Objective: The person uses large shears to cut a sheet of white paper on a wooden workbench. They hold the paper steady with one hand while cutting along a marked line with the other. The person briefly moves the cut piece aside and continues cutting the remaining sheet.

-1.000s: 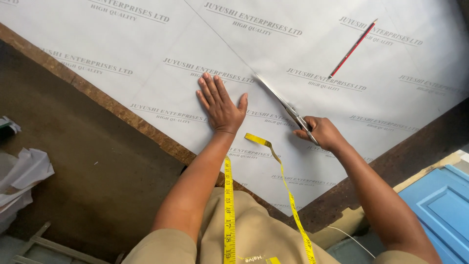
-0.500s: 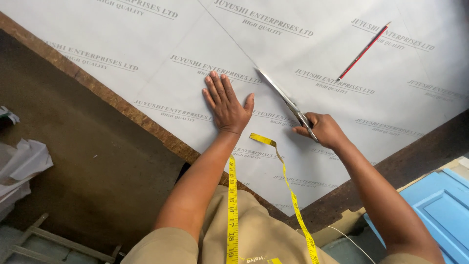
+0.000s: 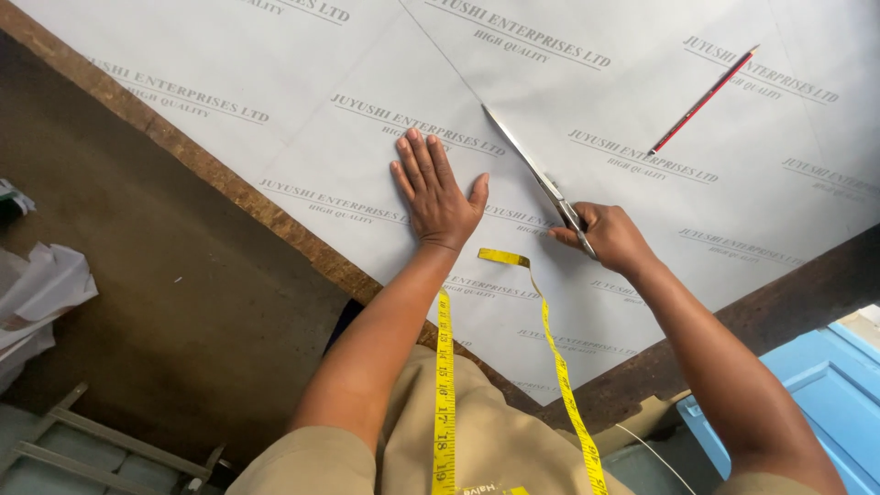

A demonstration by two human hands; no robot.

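Scissors (image 3: 536, 174) advanced along paper (image 3: 275, 82); right hand (image 3: 610, 236) fingers grasping handles, left hand (image 3: 440, 197) flat.

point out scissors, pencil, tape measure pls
scissors (image 3: 532, 167): head view, on the blades.
pencil (image 3: 702, 100): head view, mid-shaft.
tape measure (image 3: 444, 367): head view, left hanging strand.

The scissors (image 3: 536, 174) in the right hand (image 3: 610, 236) now reach further along the drawn line on the sheet (image 3: 275, 82), their tip nearer its far end. The left hand (image 3: 438, 194), flat on the sheet, sits further forward too, keeping beside the blades.
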